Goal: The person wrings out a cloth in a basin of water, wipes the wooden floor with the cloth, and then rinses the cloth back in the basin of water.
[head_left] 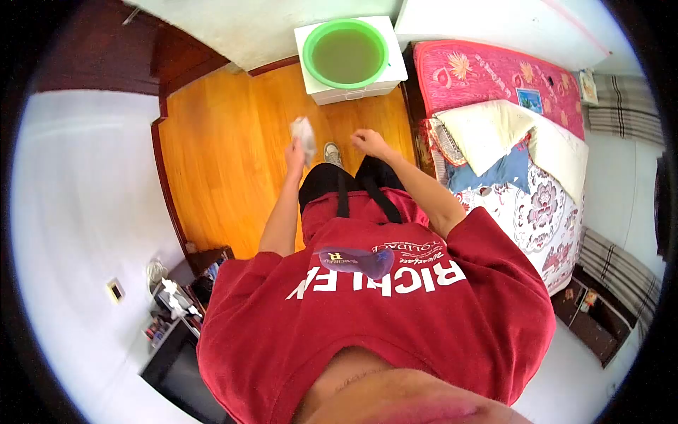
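Observation:
My left hand point(294, 157) is closed around a crumpled white cloth point(303, 134), which is blurred and sticks out past the fingers. To the right, my right hand point(371, 143) is held in front of my thigh with its fingers curled in, and nothing shows in it. Both hands are in the air over the wooden floor. Ahead of them, a green basin point(385, 53) full of murky water sits on a white cabinet point(328, 94).
A bed point(537, 205) with a pink cover, folded quilt and blue pillow runs along the right. Dark doors point(106, 60) stand at the back left. A cluttered dark table point(176, 360) is at the lower left. Wooden floor point(226, 141) lies ahead.

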Demonstrator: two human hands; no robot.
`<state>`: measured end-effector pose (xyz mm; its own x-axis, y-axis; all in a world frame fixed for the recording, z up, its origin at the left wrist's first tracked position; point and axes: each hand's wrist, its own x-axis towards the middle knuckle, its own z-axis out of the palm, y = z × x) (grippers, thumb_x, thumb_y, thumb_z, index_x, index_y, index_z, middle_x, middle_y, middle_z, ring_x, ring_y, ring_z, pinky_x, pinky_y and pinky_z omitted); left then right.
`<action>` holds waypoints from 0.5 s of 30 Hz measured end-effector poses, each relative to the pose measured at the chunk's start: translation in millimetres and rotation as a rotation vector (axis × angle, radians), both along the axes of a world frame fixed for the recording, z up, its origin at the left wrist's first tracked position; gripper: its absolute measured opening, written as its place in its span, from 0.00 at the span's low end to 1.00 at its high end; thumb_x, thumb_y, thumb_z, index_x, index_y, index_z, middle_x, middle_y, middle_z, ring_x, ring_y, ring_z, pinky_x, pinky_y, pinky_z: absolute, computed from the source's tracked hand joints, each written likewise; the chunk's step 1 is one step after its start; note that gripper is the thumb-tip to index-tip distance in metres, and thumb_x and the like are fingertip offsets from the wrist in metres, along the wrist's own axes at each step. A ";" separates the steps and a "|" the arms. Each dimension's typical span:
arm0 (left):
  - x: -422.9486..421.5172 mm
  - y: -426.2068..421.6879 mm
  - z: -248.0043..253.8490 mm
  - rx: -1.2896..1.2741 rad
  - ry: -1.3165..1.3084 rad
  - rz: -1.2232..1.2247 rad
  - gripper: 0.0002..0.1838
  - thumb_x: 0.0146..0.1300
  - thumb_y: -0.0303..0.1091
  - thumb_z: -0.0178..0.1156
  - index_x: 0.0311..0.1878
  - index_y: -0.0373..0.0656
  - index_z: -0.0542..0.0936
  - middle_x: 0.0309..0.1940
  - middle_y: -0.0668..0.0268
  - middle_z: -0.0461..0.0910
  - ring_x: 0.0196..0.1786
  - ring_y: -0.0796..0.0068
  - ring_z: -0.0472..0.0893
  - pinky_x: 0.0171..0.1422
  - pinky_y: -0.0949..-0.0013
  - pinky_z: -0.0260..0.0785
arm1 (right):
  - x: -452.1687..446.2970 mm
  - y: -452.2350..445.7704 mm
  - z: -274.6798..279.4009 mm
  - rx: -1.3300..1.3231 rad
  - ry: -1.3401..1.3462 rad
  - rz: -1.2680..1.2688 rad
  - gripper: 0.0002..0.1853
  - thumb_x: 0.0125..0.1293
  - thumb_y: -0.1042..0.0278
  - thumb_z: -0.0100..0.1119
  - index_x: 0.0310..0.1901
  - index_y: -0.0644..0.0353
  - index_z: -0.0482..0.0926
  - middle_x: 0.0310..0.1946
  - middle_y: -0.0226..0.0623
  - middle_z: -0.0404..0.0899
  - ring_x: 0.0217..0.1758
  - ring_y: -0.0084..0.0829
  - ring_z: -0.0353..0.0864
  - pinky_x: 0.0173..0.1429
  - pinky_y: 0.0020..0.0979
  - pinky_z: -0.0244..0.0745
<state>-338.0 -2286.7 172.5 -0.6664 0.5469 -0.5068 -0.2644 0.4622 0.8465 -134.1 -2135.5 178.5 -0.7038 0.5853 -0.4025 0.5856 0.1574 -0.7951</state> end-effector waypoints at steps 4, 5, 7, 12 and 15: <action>-6.7 104.9 24.8 0.068 0.056 -0.272 0.31 0.73 0.54 0.43 0.44 0.30 0.80 0.37 0.57 0.82 0.41 0.68 0.79 0.48 0.65 0.70 | -39.6 33.2 23.1 0.045 0.136 -0.288 0.17 0.68 0.58 0.57 0.46 0.65 0.80 0.35 0.38 0.84 0.38 0.28 0.84 0.42 0.29 0.76; -5.6 125.9 33.1 0.110 0.077 -0.333 0.32 0.73 0.55 0.42 0.45 0.30 0.80 0.38 0.56 0.82 0.42 0.67 0.79 0.50 0.65 0.69 | -46.7 47.3 18.5 0.053 0.254 -0.398 0.17 0.68 0.58 0.58 0.47 0.65 0.79 0.35 0.38 0.85 0.38 0.26 0.83 0.42 0.28 0.76; -7.6 162.9 23.3 0.135 0.075 -0.385 0.32 0.73 0.55 0.41 0.45 0.30 0.80 0.40 0.56 0.82 0.44 0.67 0.79 0.51 0.65 0.68 | -59.0 75.8 11.8 -0.037 0.311 -0.479 0.17 0.68 0.59 0.59 0.48 0.66 0.79 0.36 0.38 0.84 0.38 0.26 0.83 0.41 0.27 0.76; -4.0 206.2 37.6 0.088 -0.031 -0.445 0.34 0.73 0.57 0.39 0.47 0.29 0.79 0.45 0.54 0.81 0.50 0.67 0.77 0.56 0.65 0.66 | -71.4 123.4 22.1 -0.126 0.289 -0.534 0.15 0.65 0.62 0.62 0.45 0.67 0.79 0.34 0.38 0.85 0.37 0.24 0.82 0.40 0.25 0.75; -2.6 221.7 33.4 0.031 -0.113 -0.401 0.36 0.73 0.59 0.39 0.49 0.29 0.78 0.46 0.54 0.81 0.51 0.66 0.77 0.57 0.65 0.66 | -75.7 140.1 19.9 -0.081 0.238 -0.446 0.13 0.64 0.63 0.62 0.43 0.65 0.80 0.33 0.38 0.85 0.35 0.25 0.82 0.41 0.27 0.75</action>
